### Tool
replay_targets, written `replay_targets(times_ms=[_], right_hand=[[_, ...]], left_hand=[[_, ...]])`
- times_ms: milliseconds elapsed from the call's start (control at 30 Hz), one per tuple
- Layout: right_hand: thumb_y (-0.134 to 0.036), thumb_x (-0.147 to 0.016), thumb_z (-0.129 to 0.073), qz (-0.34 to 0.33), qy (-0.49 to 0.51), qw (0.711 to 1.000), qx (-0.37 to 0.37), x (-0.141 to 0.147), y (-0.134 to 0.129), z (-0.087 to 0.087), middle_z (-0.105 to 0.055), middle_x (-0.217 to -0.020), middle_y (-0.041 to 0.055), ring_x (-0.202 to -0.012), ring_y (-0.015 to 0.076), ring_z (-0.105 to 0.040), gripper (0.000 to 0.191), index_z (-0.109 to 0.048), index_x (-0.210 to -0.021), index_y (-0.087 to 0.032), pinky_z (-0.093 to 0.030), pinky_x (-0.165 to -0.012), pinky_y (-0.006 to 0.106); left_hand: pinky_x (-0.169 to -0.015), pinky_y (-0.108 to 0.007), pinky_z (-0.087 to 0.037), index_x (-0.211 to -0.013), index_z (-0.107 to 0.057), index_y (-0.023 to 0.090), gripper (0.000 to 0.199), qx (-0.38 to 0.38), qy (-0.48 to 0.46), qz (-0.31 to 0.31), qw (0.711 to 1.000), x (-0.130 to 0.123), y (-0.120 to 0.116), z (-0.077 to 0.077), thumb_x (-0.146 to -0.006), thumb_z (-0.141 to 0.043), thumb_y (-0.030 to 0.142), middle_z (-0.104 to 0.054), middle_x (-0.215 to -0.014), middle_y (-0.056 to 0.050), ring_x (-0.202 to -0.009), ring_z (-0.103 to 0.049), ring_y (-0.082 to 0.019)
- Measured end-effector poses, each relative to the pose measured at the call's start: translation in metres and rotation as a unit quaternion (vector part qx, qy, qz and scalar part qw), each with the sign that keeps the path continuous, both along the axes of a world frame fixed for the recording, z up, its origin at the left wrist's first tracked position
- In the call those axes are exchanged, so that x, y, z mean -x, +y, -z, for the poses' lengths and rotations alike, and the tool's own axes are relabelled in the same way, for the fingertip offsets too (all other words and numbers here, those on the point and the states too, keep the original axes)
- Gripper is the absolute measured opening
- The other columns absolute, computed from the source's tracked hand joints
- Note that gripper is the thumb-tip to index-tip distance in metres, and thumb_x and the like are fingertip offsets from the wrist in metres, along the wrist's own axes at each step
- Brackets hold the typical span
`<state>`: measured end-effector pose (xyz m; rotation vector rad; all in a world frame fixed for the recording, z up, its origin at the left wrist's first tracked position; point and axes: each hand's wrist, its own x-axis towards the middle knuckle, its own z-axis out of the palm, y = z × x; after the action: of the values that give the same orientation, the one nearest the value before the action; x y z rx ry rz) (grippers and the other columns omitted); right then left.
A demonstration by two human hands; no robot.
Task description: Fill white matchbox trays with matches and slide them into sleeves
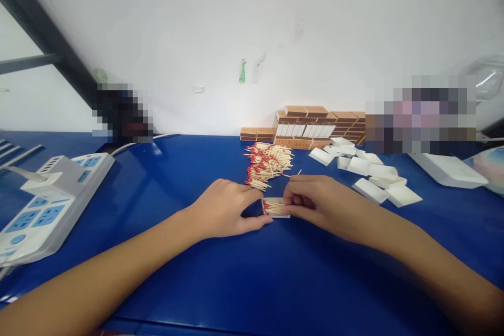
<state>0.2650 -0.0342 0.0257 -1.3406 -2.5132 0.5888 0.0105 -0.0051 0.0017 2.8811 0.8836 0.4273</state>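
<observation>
A small white matchbox tray (279,216) lies on the blue table in front of me, with red-tipped matches (271,206) inside, lying lengthwise. My left hand (226,209) grips its left end between thumb and forefinger. At the right end, my right hand (321,197) is closed, its fingers curled and thumb and fingertips over the tray's edge and the match ends. Whether those fingertips pinch matches or the tray itself is hidden. Just beyond the tray is a heap of loose matches (270,161), most heads pointing left.
Stacked brown matchboxes (303,143) stand along the white wall. Several white empty trays (358,166) lie scattered to the right, near a larger white box (451,170). A white power strip (84,194) with a plugged-in adapter sits at the left on the blue table (252,278).
</observation>
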Motion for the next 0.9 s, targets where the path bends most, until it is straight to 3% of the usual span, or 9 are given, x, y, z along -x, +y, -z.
replay_targets(times_ms=[233,400,667,900], right_hand=[[-0.031,-0.098,-0.061,0.004,0.028,0.999,0.020,0.004,-0.003,-0.005,-0.061,-0.070,-0.0012,-0.065,0.0141,-0.053,0.018,-0.067,-0.084,-0.022,-0.037,-0.060,0.028],[-0.039,-0.101,-0.060,-0.017,0.075,0.997,0.019,0.012,-0.005,0.005,-0.062,-0.074,0.0006,-0.068,0.0148,-0.054,0.025,-0.064,-0.084,-0.021,-0.040,-0.063,0.029],[-0.038,-0.103,-0.055,-0.022,0.061,0.998,0.027,0.014,-0.008,0.011,-0.058,-0.075,-0.0007,-0.067,0.0140,-0.051,0.026,-0.059,-0.084,-0.021,-0.038,-0.062,0.028],[-0.030,-0.102,-0.059,-0.040,0.059,0.997,0.015,0.018,-0.010,0.009,-0.061,-0.083,0.0000,-0.072,0.0135,-0.055,0.015,-0.061,-0.090,-0.021,-0.039,-0.066,0.027]], left_hand=[[-0.058,-0.028,-0.039,-0.095,-0.070,0.020,0.038,-0.007,-0.003,0.001,1.000,0.000,-0.001,0.000,-0.097,-0.061,0.056,-0.072,-0.076,0.001,-0.067,-0.068,-0.017],[-0.058,-0.029,-0.039,-0.091,-0.068,0.019,0.039,-0.018,-0.011,0.017,1.000,-0.001,-0.002,0.000,-0.098,-0.058,0.056,-0.072,-0.075,0.001,-0.067,-0.068,-0.017],[-0.055,-0.029,-0.035,-0.088,-0.066,0.018,0.038,-0.041,-0.020,0.035,0.998,0.000,-0.002,0.000,-0.098,-0.059,0.055,-0.071,-0.073,0.002,-0.063,-0.066,-0.015],[-0.056,-0.030,-0.037,-0.087,-0.066,0.018,0.037,-0.046,-0.024,0.044,0.998,0.000,-0.003,0.001,-0.098,-0.060,0.054,-0.070,-0.072,0.002,-0.063,-0.066,-0.015]])
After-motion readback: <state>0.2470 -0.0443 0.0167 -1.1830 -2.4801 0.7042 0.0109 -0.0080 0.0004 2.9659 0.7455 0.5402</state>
